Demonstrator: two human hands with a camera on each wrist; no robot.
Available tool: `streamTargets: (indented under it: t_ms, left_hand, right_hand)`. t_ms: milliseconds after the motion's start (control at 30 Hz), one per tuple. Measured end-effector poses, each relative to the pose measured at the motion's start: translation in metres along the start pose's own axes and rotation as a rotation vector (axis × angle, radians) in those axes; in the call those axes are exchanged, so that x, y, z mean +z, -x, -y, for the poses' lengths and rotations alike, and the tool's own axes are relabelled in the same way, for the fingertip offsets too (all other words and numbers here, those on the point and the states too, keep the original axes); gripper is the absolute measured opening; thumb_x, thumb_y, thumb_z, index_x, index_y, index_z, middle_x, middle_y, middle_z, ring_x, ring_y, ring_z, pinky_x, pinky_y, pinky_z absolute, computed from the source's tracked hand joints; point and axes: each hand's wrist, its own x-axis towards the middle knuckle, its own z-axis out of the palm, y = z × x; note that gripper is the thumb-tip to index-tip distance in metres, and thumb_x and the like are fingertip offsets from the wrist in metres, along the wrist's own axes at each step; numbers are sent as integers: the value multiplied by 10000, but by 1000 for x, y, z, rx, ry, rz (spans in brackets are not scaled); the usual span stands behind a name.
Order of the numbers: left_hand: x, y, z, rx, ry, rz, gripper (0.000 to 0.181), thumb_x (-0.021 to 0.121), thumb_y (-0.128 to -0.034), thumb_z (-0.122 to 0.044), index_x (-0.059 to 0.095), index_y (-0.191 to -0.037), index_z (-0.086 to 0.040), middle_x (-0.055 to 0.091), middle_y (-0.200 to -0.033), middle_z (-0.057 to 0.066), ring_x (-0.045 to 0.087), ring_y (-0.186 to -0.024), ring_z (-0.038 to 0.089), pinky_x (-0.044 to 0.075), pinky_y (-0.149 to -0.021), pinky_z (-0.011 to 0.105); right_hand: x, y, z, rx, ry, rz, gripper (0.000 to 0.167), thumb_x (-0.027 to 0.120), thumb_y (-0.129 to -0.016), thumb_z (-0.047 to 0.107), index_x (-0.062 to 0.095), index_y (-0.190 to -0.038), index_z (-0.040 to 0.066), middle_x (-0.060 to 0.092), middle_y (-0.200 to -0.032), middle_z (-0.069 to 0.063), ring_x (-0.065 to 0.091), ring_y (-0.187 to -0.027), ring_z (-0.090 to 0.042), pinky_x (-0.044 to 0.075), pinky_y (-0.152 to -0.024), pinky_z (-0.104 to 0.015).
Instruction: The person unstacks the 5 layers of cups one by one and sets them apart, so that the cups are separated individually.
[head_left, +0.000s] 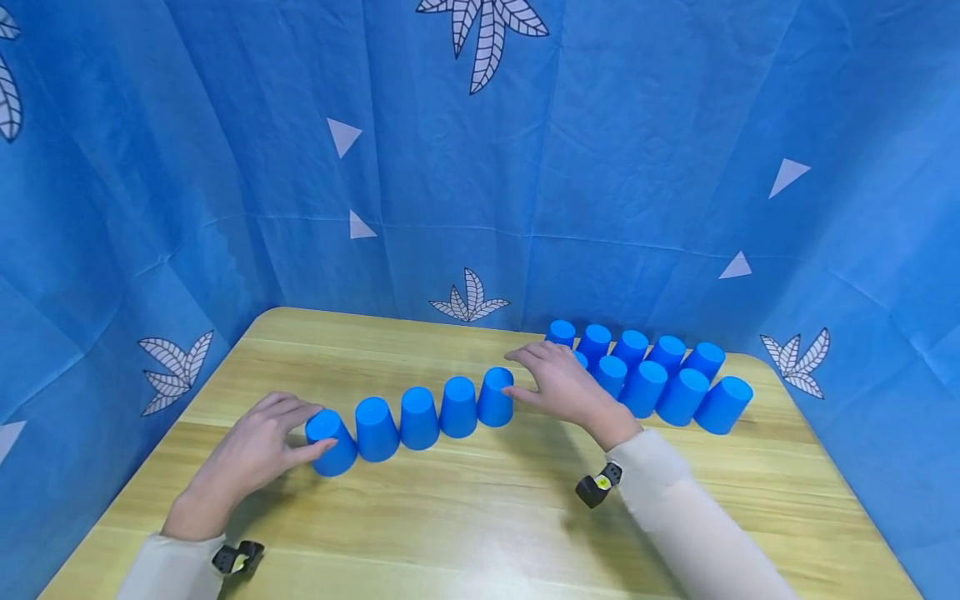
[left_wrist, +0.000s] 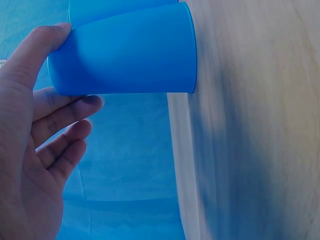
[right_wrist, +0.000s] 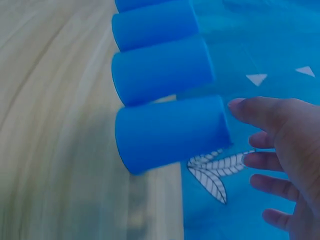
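Observation:
Several blue cups stand upside down in a slightly curved row across the middle of the table. At the row's left end, my left hand (head_left: pixel 258 446) grips the end cup (head_left: pixel 332 454) near its top. The left wrist view shows the thumb on one side of this cup (left_wrist: pixel 125 55) and fingertips against the opposite side. At the other end, my right hand (head_left: pixel 562 383) is beside the rightmost cup (head_left: pixel 495 402). In the right wrist view its thumb is close to the top edge of that cup (right_wrist: pixel 170 132); whether they touch is unclear. The other right fingers are spread, apart from the cup.
Two further rows of upside-down blue cups (head_left: pixel 681 398) stand at the back right, partly hidden by my right hand. A blue curtain (head_left: pixel 637 167) with leaf prints hangs behind and beside the wooden table (head_left: pixel 450 525). Black straps with small devices (head_left: pixel 597 486) sit at both wrists.

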Motion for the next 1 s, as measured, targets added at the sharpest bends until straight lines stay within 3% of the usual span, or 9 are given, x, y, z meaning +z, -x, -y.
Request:
streamTargets:
  t_ms: [267, 567, 1000]
  left_hand:
    - [0, -1, 0, -12, 3, 4, 533, 750, -833, -464, 711, -1138, -29, 676, -1100, 119, 575, -1053, 324, 496, -911, 522]
    - [0, 0, -1, -14, 5, 1, 525, 758, -829, -451, 712, -1135, -27, 675, -1095, 121, 576, -1052, 329, 496, -909, 527]
    - [0, 0, 0, -3, -6, -8, 519, 771, -818, -437, 717, -1116, -15, 680, -1079, 122, 579, -1037, 327, 503, -895, 524]
  right_hand:
    - [15, -10, 16, -6, 70, 45, 566, 651, -911, 488, 575, -1356, 147, 601, -1309, -74, 512, -1253, -309, 387, -1050, -536]
    - [22, -6, 23, -21, 117, -37, 485, 659, -921, 444, 624, -1297, 141, 640, -1231, -60, 558, -1180, -293, 440, -983, -498]
    - [17, 21, 22, -5, 81, -163, 473, 696, -900, 418, 645, -1276, 135, 650, -1154, -46, 595, -1101, -277, 454, -910, -466]
